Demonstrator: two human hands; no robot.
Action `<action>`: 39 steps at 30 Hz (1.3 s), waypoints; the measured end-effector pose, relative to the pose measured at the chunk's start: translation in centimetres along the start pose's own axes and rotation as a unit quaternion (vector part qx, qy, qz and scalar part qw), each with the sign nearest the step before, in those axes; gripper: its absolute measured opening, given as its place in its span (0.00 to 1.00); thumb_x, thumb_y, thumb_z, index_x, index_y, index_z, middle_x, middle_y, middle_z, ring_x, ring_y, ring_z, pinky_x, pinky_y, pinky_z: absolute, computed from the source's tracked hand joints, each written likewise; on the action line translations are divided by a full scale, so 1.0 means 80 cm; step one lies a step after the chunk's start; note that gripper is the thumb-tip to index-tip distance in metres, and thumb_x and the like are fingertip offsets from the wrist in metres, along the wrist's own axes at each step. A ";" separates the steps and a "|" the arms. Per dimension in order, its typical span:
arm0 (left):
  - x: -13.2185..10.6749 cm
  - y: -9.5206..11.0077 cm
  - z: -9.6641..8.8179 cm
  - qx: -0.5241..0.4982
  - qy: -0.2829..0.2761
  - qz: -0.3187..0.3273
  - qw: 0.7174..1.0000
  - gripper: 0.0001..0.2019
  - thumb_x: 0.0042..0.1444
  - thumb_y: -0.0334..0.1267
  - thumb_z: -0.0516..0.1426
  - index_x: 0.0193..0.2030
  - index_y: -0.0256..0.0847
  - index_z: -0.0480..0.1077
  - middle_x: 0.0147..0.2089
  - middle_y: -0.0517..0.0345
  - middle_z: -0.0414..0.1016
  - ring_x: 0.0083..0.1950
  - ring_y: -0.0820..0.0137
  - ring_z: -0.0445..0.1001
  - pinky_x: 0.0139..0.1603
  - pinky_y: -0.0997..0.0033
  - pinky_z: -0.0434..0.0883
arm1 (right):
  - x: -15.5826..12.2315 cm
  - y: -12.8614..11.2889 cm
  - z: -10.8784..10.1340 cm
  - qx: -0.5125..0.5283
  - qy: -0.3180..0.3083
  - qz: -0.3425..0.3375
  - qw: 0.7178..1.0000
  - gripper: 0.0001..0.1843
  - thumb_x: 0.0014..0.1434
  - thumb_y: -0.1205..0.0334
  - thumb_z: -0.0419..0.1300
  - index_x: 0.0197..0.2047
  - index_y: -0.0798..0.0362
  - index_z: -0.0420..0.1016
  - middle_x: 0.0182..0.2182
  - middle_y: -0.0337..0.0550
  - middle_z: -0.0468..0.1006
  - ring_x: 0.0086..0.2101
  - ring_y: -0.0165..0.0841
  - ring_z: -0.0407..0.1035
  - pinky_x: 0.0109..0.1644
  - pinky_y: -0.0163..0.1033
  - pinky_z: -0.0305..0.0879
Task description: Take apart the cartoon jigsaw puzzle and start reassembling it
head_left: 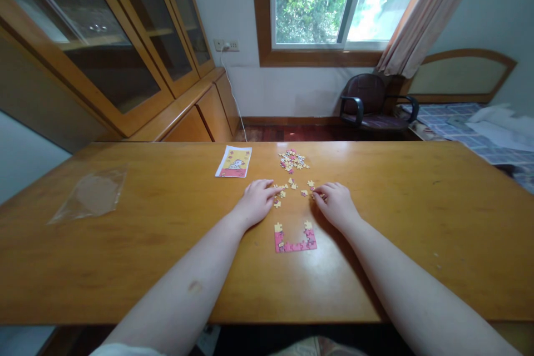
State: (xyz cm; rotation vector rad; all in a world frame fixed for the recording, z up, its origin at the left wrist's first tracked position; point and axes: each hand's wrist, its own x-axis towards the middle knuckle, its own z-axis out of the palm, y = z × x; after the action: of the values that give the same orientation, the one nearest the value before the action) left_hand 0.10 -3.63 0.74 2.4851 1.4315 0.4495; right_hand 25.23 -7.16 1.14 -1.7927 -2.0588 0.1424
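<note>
My left hand (pixel 257 202) lies over the table with its fingers stretched out, the tips touching several loose yellow puzzle pieces (pixel 277 204). Opposite it, my right hand (pixel 335 204) has its fingers bent and drawn together on a puzzle piece at the right of the loose ones; the hand partly hides pieces there. Between the hands lie a few scattered pieces (pixel 304 193). Closer to me sits a joined U-shaped puzzle border (pixel 295 246), pink along the bottom with yellow pieces topping both sides. Beyond the hands is a heap of mixed puzzle pieces (pixel 292 160).
A picture card (pixel 234 162) with a white animal on yellow and pink lies left of the heap. A clear plastic bag (pixel 92 193) rests on the left of the wooden table (pixel 167 278). Past the far edge stand an armchair (pixel 367 101) and a glass-door cabinet (pixel 162 117).
</note>
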 end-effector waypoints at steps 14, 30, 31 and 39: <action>0.002 -0.003 -0.005 -0.010 0.023 -0.035 0.999 0.12 0.57 0.38 0.52 0.44 0.43 0.74 0.47 0.54 0.76 0.50 0.63 0.71 0.54 0.61 0.67 | 0.003 0.001 -0.003 -0.061 -0.005 0.076 0.995 0.13 0.62 0.60 0.52 0.39 0.49 0.78 0.40 0.43 0.79 0.42 0.38 0.67 0.45 0.40 0.55; 0.003 -0.011 0.001 0.004 0.017 -0.070 0.997 0.13 0.57 0.40 0.54 0.47 0.45 0.73 0.51 0.53 0.73 0.53 0.60 0.68 0.56 0.58 0.66 | 0.001 -0.004 -0.002 -0.040 -0.017 0.061 0.997 0.13 0.62 0.57 0.53 0.38 0.50 0.78 0.39 0.43 0.78 0.42 0.37 0.67 0.47 0.41 0.55; 0.004 -0.011 0.001 0.001 0.016 -0.070 0.997 0.12 0.57 0.40 0.53 0.46 0.44 0.74 0.50 0.53 0.74 0.52 0.60 0.69 0.55 0.59 0.66 | 0.001 -0.004 -0.002 -0.039 -0.017 0.060 0.997 0.13 0.62 0.57 0.53 0.38 0.50 0.78 0.39 0.43 0.78 0.42 0.37 0.67 0.47 0.41 0.55; 0.006 -0.009 -0.002 -0.020 0.024 -0.064 0.997 0.08 0.55 0.36 0.55 0.40 0.43 0.73 0.45 0.54 0.75 0.48 0.62 0.71 0.52 0.61 0.68 | 0.002 0.000 -0.002 -0.033 -0.020 0.053 0.998 0.14 0.62 0.57 0.52 0.37 0.50 0.78 0.39 0.45 0.78 0.41 0.38 0.67 0.46 0.41 0.56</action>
State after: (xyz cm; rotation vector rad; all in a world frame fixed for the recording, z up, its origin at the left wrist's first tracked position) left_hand -0.33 -2.80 0.72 2.3504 1.5736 0.5103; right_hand 25.23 -7.02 1.30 -1.9542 -2.0172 0.1429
